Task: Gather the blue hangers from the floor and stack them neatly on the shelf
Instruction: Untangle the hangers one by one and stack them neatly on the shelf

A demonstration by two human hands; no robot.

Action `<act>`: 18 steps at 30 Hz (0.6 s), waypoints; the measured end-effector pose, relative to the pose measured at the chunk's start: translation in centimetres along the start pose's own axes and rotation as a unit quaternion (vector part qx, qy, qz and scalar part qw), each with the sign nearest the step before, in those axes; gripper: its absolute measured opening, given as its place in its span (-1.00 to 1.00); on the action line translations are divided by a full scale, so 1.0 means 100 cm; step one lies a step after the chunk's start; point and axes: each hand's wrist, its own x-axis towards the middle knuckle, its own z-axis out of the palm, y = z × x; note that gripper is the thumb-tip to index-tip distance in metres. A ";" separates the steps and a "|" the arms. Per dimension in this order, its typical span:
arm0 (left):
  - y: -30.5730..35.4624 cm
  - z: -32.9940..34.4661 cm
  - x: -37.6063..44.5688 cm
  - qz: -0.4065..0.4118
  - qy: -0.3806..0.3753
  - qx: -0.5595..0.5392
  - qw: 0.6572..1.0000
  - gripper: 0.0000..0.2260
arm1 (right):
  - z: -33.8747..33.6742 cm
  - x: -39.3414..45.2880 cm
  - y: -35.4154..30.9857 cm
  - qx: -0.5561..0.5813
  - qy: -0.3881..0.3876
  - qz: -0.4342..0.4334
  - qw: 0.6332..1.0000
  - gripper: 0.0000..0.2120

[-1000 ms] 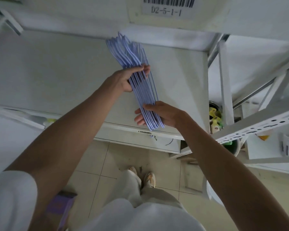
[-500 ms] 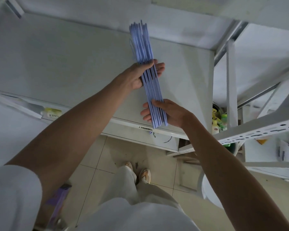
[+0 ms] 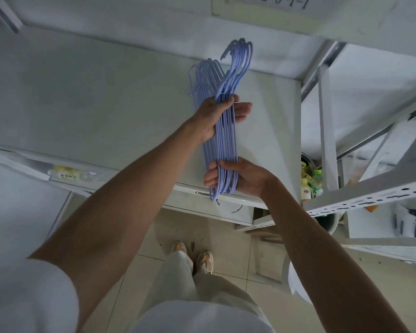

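From the head camera I see both arms stretched out over the white shelf point(image 3: 106, 99), with a bundle of blue hangers point(image 3: 222, 140) held between the two hands. The left hand point(image 3: 217, 116) grips the bundle around its upper middle, fingers curled round the far side and showing past the wires on the right. The right hand point(image 3: 238, 179) grips the lower end, thumb across the top of the wires and fingers wrapped beneath. The bundle runs lengthwise away from me, its hooks point(image 3: 240, 56) fanned out at the far end near the back edge of the shelf board (whether the wires rest on the board or hang just above it, I cannot tell). The lower tips of the hangers poke past the front lip of the shelf. Below, on the tiled floor point(image 3: 139, 255), I see two shoes point(image 3: 195, 255) and pale trousers. To the right a perforated white rack beam point(image 3: 370, 198) crosses in front of a bin with bottles point(image 3: 311, 181)
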 end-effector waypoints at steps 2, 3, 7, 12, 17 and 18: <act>0.000 0.005 0.002 0.001 0.001 0.018 1.000 -0.85 | -0.006 -0.003 0.000 0.003 -0.011 -0.005 1.000 -0.79; -0.001 0.007 0.000 0.001 0.005 0.021 1.000 -0.84 | -0.009 -0.004 0.000 0.001 -0.017 -0.005 1.000 -0.78; -0.005 0.008 -0.014 0.012 0.007 -0.011 1.000 -0.78 | -0.022 -0.010 -0.002 -0.059 -0.053 0.007 0.997 -0.72; 0.000 0.026 -0.032 0.054 0.074 -0.073 0.993 -0.73 | -0.037 -0.023 -0.041 -0.186 0.018 -0.015 0.982 -0.68; -0.015 0.042 -0.040 0.068 0.101 -0.085 0.989 -0.78 | -0.018 -0.022 -0.082 -0.307 0.166 -0.060 0.935 -0.50; -0.019 0.041 -0.044 0.064 0.094 -0.092 0.989 -0.79 | -0.015 -0.020 -0.088 -0.347 0.174 -0.039 0.921 -0.40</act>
